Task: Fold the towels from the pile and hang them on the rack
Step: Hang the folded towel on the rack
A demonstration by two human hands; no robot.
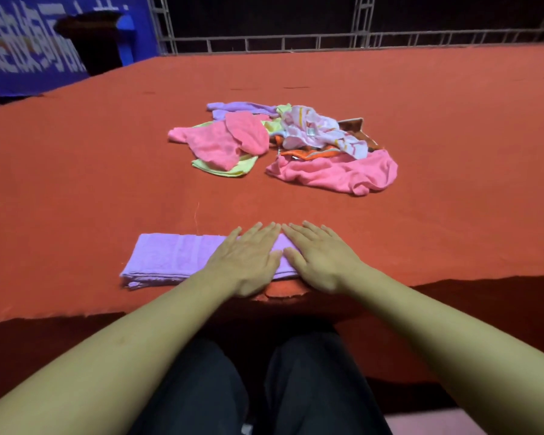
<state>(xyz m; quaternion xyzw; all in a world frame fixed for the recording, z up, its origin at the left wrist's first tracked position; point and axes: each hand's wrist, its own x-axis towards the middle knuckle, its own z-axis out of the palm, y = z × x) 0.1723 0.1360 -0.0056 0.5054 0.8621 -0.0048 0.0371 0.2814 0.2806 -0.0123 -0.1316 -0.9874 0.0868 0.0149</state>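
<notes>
Left hand: the left hand (248, 262) lies flat, palm down, fingers straight and together, pressing on the right part of the folded lilac towel (167, 257); it grips nothing.
Right hand: the right hand (322, 260) is likewise flat with straight fingers, resting on the towel's right end, its index fingertip meeting the left hand's.
Folded lilac towel: a long narrow strip lying crosswise near the front edge of the tabletop (76, 183), its left half uncovered, its right end hidden under the hands.
Pile of towels: the pile (283, 142) sits further back, well apart from the folded towel; it holds pink towels (333, 174), a pale yellow one (226, 169), a lilac one (239, 108) and a white patterned cloth (318, 130), all crumpled and overlapping.
Tabletop: covered in red-orange cloth with a ragged front edge.
Background: a grey metal frame (358, 39) runs along the far edge; a blue banner (19, 48) stands far left.
Person: seated, dark trousers (264, 387) visible below the bare forearms.
</notes>
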